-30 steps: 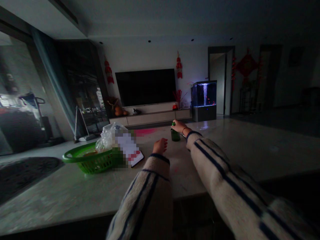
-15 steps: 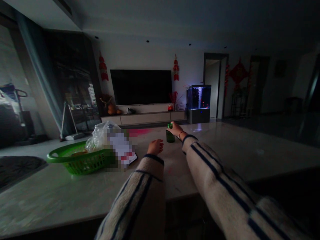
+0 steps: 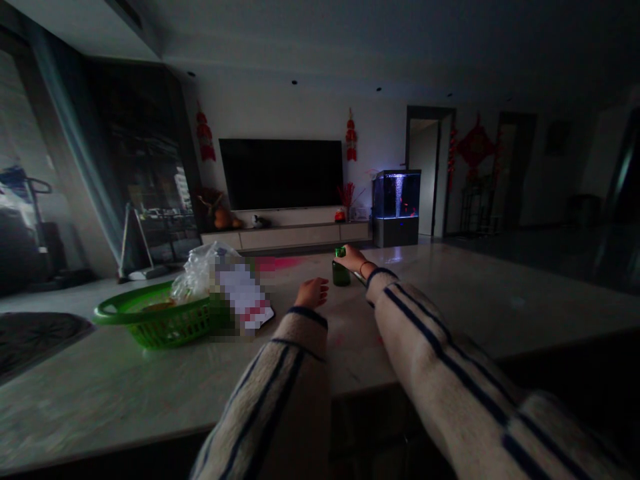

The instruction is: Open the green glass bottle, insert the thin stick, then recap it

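A small dark green bottle (image 3: 341, 272) stands upright on the pale stone counter (image 3: 450, 300), far from me. My right hand (image 3: 353, 259) reaches out to it, fingers wrapped round its top. My left hand (image 3: 311, 293) rests on the counter a little nearer and to the left, its fingers curled under with nothing visible in them. Both arms wear cream sleeves with dark stripes.
A green plastic basket (image 3: 160, 317) holding a clear plastic bag (image 3: 200, 270) stands on the counter's left, with a white packet (image 3: 250, 303) beside it. Beyond the counter are a television (image 3: 281, 173), a lit fish tank (image 3: 397, 205) and a doorway (image 3: 430, 173).
The view shifted right and down between the earliest frame and half a second ago. Since then both hands and the bottle have barely moved.
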Available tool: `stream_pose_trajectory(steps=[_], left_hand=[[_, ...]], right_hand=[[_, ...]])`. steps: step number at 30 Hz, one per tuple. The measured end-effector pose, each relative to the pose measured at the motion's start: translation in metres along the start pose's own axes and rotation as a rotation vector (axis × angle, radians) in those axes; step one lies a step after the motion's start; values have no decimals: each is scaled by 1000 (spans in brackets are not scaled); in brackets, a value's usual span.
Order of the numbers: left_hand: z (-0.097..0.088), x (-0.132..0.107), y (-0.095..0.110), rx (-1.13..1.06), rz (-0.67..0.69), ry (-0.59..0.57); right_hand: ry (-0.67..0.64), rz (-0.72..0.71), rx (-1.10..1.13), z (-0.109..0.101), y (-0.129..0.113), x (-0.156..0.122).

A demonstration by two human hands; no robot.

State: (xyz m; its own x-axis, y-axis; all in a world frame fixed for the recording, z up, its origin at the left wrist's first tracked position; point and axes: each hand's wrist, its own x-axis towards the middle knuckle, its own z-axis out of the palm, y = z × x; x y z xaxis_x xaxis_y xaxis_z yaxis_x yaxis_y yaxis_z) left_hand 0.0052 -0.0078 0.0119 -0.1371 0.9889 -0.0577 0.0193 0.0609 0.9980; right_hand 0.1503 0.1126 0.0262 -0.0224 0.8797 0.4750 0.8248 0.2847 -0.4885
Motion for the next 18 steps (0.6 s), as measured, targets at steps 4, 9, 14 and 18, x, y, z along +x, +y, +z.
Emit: stream_pose_trajectory(steps=[4,9,14,18], left_hand=[[1,-1,1,10,-10,-4],[1,-4,2,-3,-21,-21],[1,-5,2,-5,-22,-25],[1,-6,3,-7,-22,-23]], right_hand=[[-5,-8,46,-2,0,-1],[-3,-5,109,-1,-1,-1],[-37,3,201,-1,-2,0],[-51,6,258,-2,-1,0]])
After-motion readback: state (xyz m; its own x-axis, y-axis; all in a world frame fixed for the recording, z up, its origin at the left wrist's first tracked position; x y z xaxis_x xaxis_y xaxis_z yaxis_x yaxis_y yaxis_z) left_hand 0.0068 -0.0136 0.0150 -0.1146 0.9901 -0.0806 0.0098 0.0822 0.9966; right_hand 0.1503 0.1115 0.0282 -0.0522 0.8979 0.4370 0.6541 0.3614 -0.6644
